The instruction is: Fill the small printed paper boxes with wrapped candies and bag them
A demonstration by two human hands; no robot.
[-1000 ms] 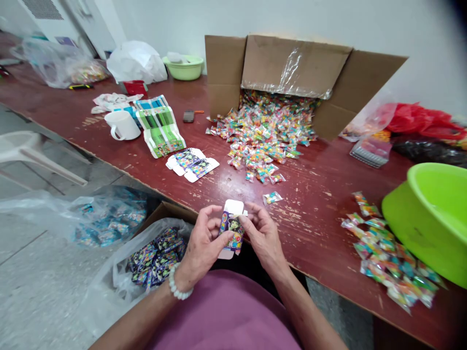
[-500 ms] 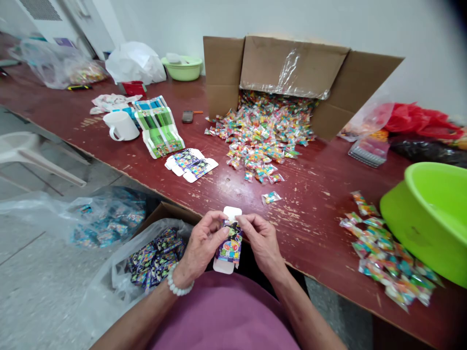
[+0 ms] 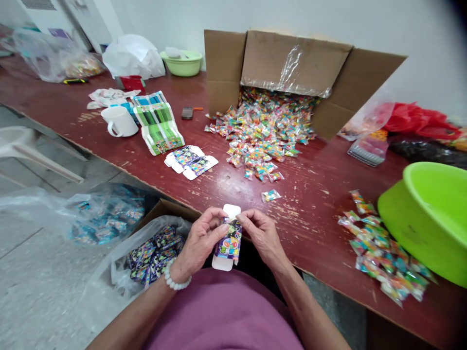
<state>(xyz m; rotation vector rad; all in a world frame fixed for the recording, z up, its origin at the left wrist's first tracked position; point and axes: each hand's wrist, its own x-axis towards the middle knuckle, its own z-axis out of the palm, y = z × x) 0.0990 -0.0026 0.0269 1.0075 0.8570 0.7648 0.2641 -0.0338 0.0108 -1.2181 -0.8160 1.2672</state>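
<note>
A small purple printed box (image 3: 229,243) with white end flaps is held over the table's front edge. My left hand (image 3: 204,236) grips its left side near the top, thumb across the printed front. The fingers of my right hand (image 3: 260,236) are pinched at its upper right corner, by the raised white top flap. Beyond my hands lies a single wrapped candy (image 3: 270,196). Flat purple cartons (image 3: 191,162) rest to the left, beside green printed sheets (image 3: 162,127). Wrapped candies (image 3: 262,129) spill from a cardboard box (image 3: 292,61).
At the right stands a green basin (image 3: 419,223) beside loose candies (image 3: 383,253). A white mug (image 3: 119,121) is on the left of the red table (image 3: 314,214). Below the edge, a plastic bag holds filled purple packs (image 3: 156,255); another holds blue packs (image 3: 109,218).
The view has shifted slightly. Both hands keep nearly the same hold on the small box, with no clear change in its flaps.
</note>
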